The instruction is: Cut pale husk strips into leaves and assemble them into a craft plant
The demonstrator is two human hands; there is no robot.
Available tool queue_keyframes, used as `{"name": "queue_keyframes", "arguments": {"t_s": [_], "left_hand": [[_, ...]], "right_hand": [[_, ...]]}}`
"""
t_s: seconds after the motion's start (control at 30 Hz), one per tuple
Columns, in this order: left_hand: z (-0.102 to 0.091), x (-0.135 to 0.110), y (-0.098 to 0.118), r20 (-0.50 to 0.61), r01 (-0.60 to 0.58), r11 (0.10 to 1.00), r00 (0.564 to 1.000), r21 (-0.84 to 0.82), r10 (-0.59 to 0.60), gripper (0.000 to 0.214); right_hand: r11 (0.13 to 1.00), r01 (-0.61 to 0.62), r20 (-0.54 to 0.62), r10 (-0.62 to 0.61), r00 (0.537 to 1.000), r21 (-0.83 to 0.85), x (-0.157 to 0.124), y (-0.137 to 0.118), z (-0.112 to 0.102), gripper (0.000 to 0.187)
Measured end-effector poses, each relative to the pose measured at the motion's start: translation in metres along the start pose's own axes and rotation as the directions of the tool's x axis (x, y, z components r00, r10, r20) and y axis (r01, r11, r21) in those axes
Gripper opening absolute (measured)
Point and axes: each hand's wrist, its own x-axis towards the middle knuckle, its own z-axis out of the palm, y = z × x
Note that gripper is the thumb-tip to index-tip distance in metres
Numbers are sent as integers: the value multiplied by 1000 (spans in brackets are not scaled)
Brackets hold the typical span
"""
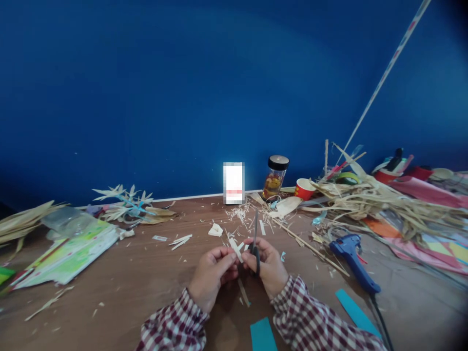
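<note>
My left hand (209, 277) pinches a narrow pale strip (236, 249) that looks like dried husk. It points up and away from me, crossing another short pale piece. My right hand (273, 265) is closed around dark-handled scissors (256, 226), their blades pointing up. Its thumb and fingertips also meet near the short pale piece, but I cannot tell which fingers grip it. A longer thin strip (243, 292) hangs below my hands. Beyond them lie several cut strips (182, 240), a crumpled pale scrap (215, 229) and a pile of fine shreds (239, 213).
A blue glue gun (353, 261) with its cord and teal strips (356, 312) lie at the right. Husk bundles (351, 202), a red paper cup (304, 189) and a lidded jar (277, 178) stand behind. At the left are a husk flower (126, 202) and a green-printed sheet (78, 253).
</note>
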Motion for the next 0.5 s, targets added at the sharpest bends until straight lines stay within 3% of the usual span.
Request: {"name": "queue_keyframes", "arguments": {"t_s": [0.33, 0.5], "left_hand": [[1, 0, -3, -27, 3, 1000, 1000, 29, -2, 24], [-2, 1, 0, -50, -36, 998, 998, 43, 38, 25]], "right_hand": [[1000, -7, 3, 7, 1000, -13, -1, 1, 1, 40], [997, -30, 81, 36, 996, -70, -4, -2, 2, 37]]}}
